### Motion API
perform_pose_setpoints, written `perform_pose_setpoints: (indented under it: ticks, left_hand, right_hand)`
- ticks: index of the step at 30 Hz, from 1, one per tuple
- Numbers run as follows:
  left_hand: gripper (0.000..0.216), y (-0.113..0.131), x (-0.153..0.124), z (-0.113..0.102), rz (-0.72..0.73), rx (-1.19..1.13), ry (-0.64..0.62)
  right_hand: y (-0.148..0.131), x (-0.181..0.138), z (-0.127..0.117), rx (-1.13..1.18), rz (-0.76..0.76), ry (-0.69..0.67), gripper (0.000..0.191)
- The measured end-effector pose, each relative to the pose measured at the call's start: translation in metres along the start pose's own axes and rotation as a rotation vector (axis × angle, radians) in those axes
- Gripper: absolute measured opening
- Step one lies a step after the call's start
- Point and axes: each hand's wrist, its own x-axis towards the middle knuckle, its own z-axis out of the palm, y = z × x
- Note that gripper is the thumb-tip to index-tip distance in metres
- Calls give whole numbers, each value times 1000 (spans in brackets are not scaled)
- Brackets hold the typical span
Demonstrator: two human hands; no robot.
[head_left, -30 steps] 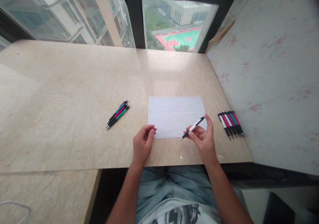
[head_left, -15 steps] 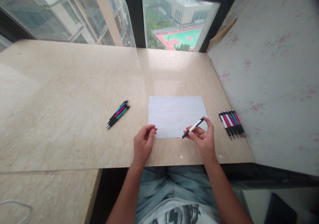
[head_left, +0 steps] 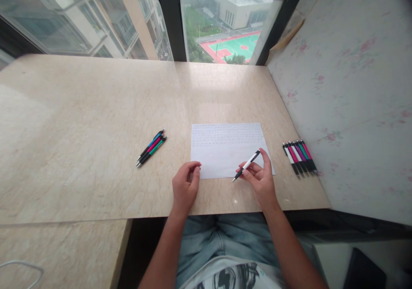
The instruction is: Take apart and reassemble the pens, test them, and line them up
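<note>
A white pen with a black grip sits slanted in my right hand. Thumb and fingers pinch its barrel, the index fingertip is at its upper end, and the tip points down and left near the lower edge of the paper. My left hand rests at the lower left corner of the sheet of paper, fingers loosely curled toward the thumb, with nothing visible in them. It covers that corner. Rows of small writing fill the upper part of the sheet; the lower part is blank.
Left of the paper lie a few black pens with blue, pink and green parts. Several pens in white, pink, purple and green lie side by side at the right, near the flowered wall. Windows stand behind the marble-patterned desk.
The pen's upper end has tipped slightly left and up in my right hand, its index finger straighter. The left hand has barely moved; the view has shifted a little.
</note>
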Motion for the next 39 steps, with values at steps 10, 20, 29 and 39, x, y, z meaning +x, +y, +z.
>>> perform_pose_setpoints:
  ticks: [10,20,29,39]
  left_hand:
    - [28,-1,2,10,264,483,-138]
    - [33,6,0,14,281,615,-264]
    - [32,7,1,12,272,570,-278]
    - [32,10,2,12,221,553,-293]
  right_hand:
    - [5,4,-4,-37,10,37,48]
    - [-1,19,6,-167,-65,-55,33]
    - [4,63,45,-486,-234,-145,28]
    - [15,86,66,-783,-383,-36,34]
